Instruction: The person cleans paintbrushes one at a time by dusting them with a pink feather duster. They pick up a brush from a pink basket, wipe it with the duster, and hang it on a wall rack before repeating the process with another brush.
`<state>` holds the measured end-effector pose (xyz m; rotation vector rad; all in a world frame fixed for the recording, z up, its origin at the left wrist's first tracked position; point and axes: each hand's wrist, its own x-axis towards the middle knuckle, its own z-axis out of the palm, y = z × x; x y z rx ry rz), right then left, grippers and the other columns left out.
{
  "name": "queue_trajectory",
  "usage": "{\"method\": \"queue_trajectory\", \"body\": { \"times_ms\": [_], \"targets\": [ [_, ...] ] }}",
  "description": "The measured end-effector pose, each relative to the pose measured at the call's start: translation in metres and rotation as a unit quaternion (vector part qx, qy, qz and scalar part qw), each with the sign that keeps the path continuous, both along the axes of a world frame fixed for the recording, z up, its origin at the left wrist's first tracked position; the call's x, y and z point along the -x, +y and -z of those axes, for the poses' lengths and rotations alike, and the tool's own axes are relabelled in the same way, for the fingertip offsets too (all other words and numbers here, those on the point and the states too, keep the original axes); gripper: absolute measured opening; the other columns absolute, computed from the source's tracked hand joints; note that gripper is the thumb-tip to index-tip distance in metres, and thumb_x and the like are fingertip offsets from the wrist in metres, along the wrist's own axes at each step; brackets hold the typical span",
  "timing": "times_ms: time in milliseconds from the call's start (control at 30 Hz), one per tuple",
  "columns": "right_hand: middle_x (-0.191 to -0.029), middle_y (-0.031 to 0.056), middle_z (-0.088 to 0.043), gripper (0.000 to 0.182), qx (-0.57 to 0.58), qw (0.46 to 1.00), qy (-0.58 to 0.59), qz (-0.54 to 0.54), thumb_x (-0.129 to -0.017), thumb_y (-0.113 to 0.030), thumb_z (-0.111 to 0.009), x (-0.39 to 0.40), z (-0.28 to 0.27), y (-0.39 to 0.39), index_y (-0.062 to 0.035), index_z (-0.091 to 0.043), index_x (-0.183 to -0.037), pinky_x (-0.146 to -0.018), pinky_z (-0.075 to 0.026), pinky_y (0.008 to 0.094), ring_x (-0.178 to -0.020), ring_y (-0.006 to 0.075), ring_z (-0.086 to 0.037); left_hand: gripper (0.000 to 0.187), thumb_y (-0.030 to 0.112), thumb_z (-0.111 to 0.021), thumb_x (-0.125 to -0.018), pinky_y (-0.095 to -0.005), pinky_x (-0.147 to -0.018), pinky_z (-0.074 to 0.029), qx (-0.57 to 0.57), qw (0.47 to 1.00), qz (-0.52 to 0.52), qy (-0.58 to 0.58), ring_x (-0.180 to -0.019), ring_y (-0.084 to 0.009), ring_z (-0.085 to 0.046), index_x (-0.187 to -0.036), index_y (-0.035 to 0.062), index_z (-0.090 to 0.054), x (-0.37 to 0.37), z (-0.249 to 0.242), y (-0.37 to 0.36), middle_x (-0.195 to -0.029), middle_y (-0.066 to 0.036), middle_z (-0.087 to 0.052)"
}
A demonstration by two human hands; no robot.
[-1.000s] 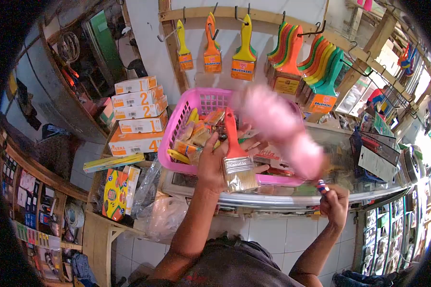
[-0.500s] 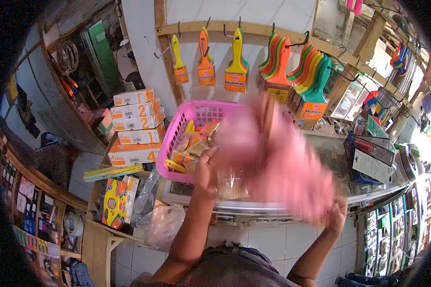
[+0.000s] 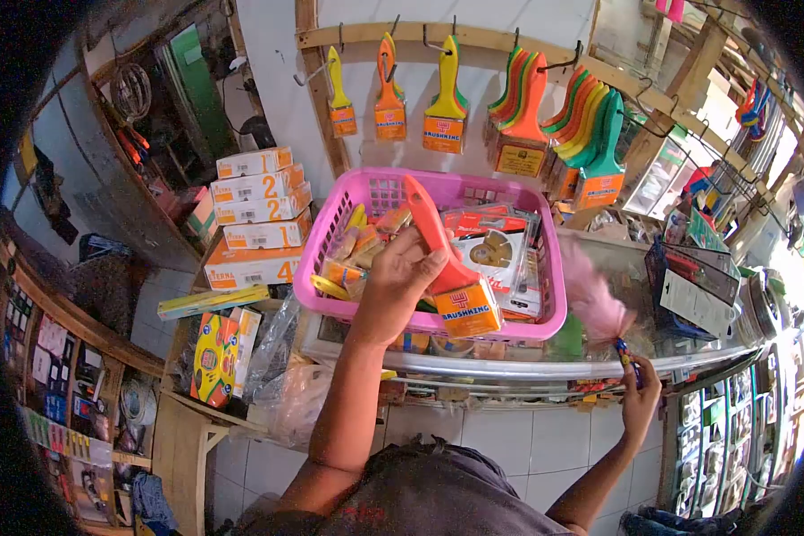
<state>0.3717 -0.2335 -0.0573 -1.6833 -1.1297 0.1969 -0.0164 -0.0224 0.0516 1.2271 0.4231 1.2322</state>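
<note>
pink fluffy duster [image 3: 590, 290]: swung from over the pink basket [image 3: 556, 299] to its right; handle [image 3: 623, 351] clasped in the right hand [image 3: 640, 393]. one red-orange-handled brushking paintbrush [image 3: 456, 277]: pinched in the left hand [image 3: 397, 284], fingers closed on it, above the basket's near side, orange label [image 3: 469, 310] showing.

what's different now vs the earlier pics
The pink duster has swung right, off the basket, to beside it. The orange brush has been turned over: its bare bristles faced up, now its "Brushking" label does. Left hand still holds the brush, right hand the duster. Hanging brushes and stacked boxes stayed put.
</note>
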Motion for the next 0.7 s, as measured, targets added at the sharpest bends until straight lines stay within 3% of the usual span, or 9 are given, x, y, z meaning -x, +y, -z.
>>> {"method": "queue_trajectory", "body": {
  "times_ms": [100, 133, 233, 267, 400, 500, 567, 633, 700],
  "targets": [
    [-0.084, 0.0053, -0.061, 0.023, 0.035, 0.999, 0.017, 0.010, -0.096, -0.013, -0.061, 0.011, 0.002, 0.014, 0.0038, -0.061, -0.113, -0.067, -0.046, 0.0276, -0.074, 0.0112, -0.053, 0.036, 0.021, -0.065, -0.096, -0.0311, -0.094, -0.050, -0.062, 0.995, -0.050, 0.056, -0.103, -0.0168, -0.063, -0.122, -0.0016, -0.056, -0.001, -0.005, -0.001, -0.112, -0.011, -0.064],
    [-0.091, 0.0102, -0.062, 0.022, 0.052, 0.995, -0.087, 0.017, -0.094, -0.010, -0.063, 0.010, 0.003, 0.017, 0.0035, -0.061, -0.111, -0.074, -0.047, 0.0330, -0.082, 0.0195, -0.058, 0.037, 0.021, -0.065, -0.095, -0.0313, -0.094, -0.051, -0.081, 0.992, -0.067, 0.075, -0.103, -0.0173, -0.064, -0.123, -0.0023, -0.056, 0.000, -0.007, -0.001, -0.113, -0.011, -0.064],
    [-0.097, 0.0160, -0.059, 0.021, 0.105, 0.974, -0.202, 0.020, -0.090, -0.008, -0.063, 0.013, 0.003, 0.027, 0.0027, -0.060, -0.108, -0.084, -0.046, 0.0376, -0.093, 0.0302, -0.058, 0.036, 0.016, -0.065, -0.096, -0.0288, -0.092, -0.051, -0.110, 0.985, -0.081, 0.107, -0.104, -0.0148, -0.063, -0.123, -0.0051, -0.055, 0.005, -0.018, -0.006, -0.114, -0.008, -0.064],
    [-0.102, 0.0188, -0.057, 0.022, 0.133, 0.978, -0.161, 0.020, -0.088, -0.007, -0.063, 0.009, 0.012, 0.030, 0.0011, -0.060, -0.108, -0.089, -0.044, 0.0417, -0.098, 0.0376, -0.055, 0.035, 0.015, -0.065, -0.095, -0.0287, -0.092, -0.051, -0.120, 0.983, -0.087, 0.111, -0.104, -0.0147, -0.063, -0.122, -0.0052, -0.056, 0.008, -0.019, -0.006, -0.113, -0.008, -0.064],
    [-0.107, 0.0173, -0.056, 0.028, 0.169, 0.939, -0.295, 0.047, -0.084, -0.005, -0.064, 0.013, 0.010, 0.044, 0.0002, -0.059, -0.111, -0.091, -0.043, 0.0444, -0.105, 0.0386, -0.052, 0.032, 0.015, -0.065, -0.095, -0.0284, -0.089, -0.051, -0.148, 0.978, -0.113, 0.097, -0.099, -0.0137, -0.064, -0.119, -0.0054, -0.058, 0.014, -0.032, -0.010, -0.108, -0.008, -0.065],
    [-0.105, 0.0182, -0.058, 0.032, 0.031, 0.953, -0.301, 0.008, -0.082, -0.006, -0.065, 0.071, -0.062, 0.064, 0.0023, -0.059, -0.112, -0.089, -0.045, 0.0436, -0.101, 0.0378, -0.056, 0.030, 0.015, -0.065, -0.095, -0.0265, -0.086, -0.050, -0.157, 0.974, -0.122, 0.105, -0.095, -0.0108, -0.063, -0.117, -0.0045, -0.060, 0.020, -0.042, -0.009, -0.102, -0.005, -0.066],
    [-0.104, 0.0192, -0.063, 0.038, -0.018, 0.971, -0.191, -0.144, -0.081, -0.008, -0.067, 0.102, -0.099, 0.080, 0.0029, -0.058, -0.116, -0.086, -0.048, 0.0419, -0.096, 0.0367, -0.061, 0.029, 0.015, -0.065, -0.095, -0.0255, -0.085, -0.050, -0.149, 0.977, -0.106, 0.106, -0.094, -0.0096, -0.062, -0.116, -0.0041, -0.060, 0.021, -0.048, -0.007, -0.100, -0.003, -0.066],
    [-0.103, 0.0192, -0.066, 0.042, -0.014, 0.948, -0.165, -0.273, -0.084, -0.011, -0.068, 0.135, -0.133, 0.093, 0.0025, -0.056, -0.121, -0.083, -0.050, 0.0396, -0.092, 0.0360, -0.065, 0.029, 0.016, -0.066, -0.095, -0.0251, -0.083, -0.050, -0.162, 0.975, -0.101, 0.110, -0.093, -0.0086, -0.061, -0.116, -0.0040, -0.061, 0.018, -0.062, -0.007, -0.099, -0.003, -0.067],
    [-0.100, 0.0214, -0.065, 0.044, -0.062, 0.937, -0.179, -0.294, -0.087, -0.019, -0.069, 0.169, -0.155, 0.108, 0.0006, -0.056, -0.123, -0.084, -0.050, 0.0412, -0.096, 0.0348, -0.064, 0.030, 0.017, -0.067, -0.095, -0.0250, -0.082, -0.050, -0.191, 0.967, -0.110, 0.126, -0.093, -0.0079, -0.061, -0.116, -0.0041, -0.061, 0.014, -0.076, -0.003, -0.099, -0.003, -0.067]
  ]
}}
